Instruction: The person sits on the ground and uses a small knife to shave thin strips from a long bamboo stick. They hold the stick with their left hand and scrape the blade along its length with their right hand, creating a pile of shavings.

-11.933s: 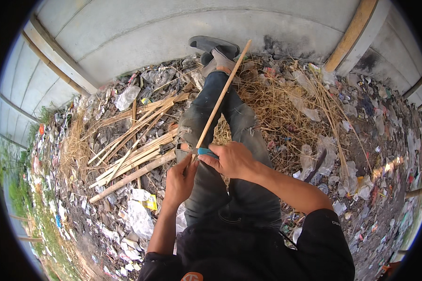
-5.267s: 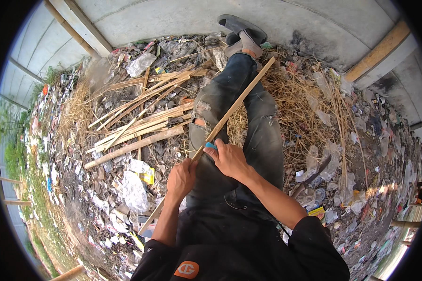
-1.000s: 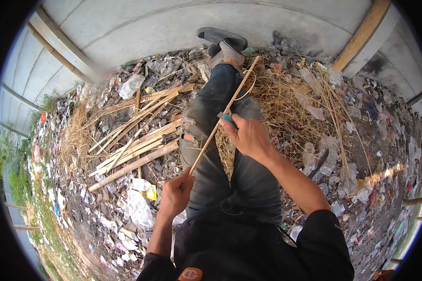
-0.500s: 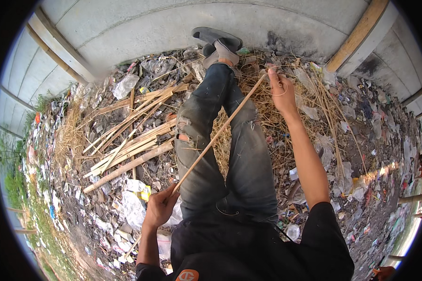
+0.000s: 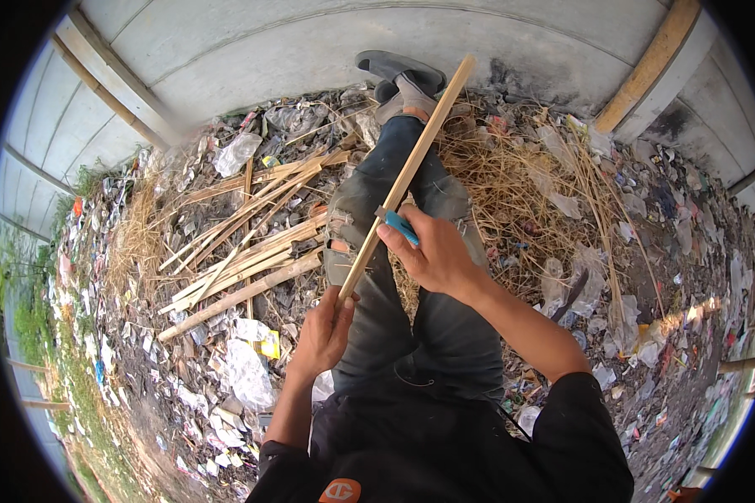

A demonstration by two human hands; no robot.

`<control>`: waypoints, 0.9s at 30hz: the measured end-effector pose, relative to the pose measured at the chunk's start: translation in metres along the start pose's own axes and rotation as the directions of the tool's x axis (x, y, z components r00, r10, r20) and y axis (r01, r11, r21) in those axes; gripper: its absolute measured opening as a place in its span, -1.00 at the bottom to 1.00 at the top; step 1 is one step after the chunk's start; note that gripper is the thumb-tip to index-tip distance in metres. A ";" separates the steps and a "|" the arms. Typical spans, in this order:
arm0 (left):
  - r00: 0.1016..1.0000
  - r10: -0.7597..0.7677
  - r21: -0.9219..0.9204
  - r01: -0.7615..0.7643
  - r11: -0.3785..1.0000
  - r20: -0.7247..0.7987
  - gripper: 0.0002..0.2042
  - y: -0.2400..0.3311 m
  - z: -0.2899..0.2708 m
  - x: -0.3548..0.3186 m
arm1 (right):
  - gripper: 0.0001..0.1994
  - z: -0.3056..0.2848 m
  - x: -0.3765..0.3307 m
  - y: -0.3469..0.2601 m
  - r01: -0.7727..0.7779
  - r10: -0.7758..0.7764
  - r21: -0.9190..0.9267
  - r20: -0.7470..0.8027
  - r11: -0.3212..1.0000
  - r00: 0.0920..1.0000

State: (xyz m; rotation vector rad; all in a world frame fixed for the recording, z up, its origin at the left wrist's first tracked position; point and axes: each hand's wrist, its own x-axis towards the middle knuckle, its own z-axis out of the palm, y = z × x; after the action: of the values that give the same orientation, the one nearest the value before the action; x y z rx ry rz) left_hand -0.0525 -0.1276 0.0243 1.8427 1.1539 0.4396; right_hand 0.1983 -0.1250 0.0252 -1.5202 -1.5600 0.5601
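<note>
A pale bamboo strip (image 5: pixel 424 147) slants up and away across my legs, its far end near the wall. My left hand (image 5: pixel 320 334) is closed round its near end, beside my left knee. In my right hand (image 5: pixel 436 250) is a knife with a blue-green handle (image 5: pixel 401 226). The knife's grey end lies across the strip, touching it at about mid-length; most of the blade is hidden. Left of my legs lies a pile of split bamboo strips (image 5: pixel 235 281), with a thicker round bamboo pole (image 5: pixel 239 298) along its near side.
My outstretched legs (image 5: pixel 453 335) rest on ground strewn with plastic scraps. Thin bamboo shavings (image 5: pixel 503 176) lie right of my shins. A grey panel wall (image 5: pixel 327 50) stands beyond my feet, with a wooden post (image 5: pixel 646 67) at right. Clear plastic (image 5: pixel 247 373) lies near my left forearm.
My right hand has come back from the strip's far end to its middle, where the knife now shows. The strip has turned steeper, and my left hand has shifted slightly up and right.
</note>
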 end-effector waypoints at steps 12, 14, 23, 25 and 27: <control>0.991 0.047 0.189 -0.022 0.982 -0.128 -0.74 -0.017 0.013 -0.006 | -0.47 -0.003 0.015 0.035 -0.173 0.164 -0.262 -0.059 0.949 0.985; 0.988 0.024 0.219 0.011 0.976 -0.154 -0.74 -0.017 0.011 -0.008 | -0.50 0.010 0.003 0.019 -0.067 0.088 -0.307 0.055 0.949 0.995; 0.995 -0.020 0.417 0.060 0.907 -0.100 -0.77 -0.023 -0.017 -0.044 | -0.23 -0.098 0.070 0.150 -0.517 0.420 -0.179 -0.396 0.837 0.817; 0.996 -0.061 0.410 0.081 0.909 -0.060 -0.75 -0.028 -0.021 -0.049 | -0.31 -0.125 0.069 0.183 -0.486 0.382 -0.073 -0.521 0.871 0.763; 1.000 -0.011 0.245 0.017 0.969 -0.029 -0.71 -0.034 -0.019 -0.042 | -0.36 -0.121 0.063 0.170 -0.393 0.413 0.144 -0.466 0.908 0.782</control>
State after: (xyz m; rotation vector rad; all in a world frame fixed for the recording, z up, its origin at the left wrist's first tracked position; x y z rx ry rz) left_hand -0.1048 -0.1481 0.0132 2.0439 1.2859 0.3260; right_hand 0.4005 -0.0682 -0.0315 -1.8091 -0.8301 0.3891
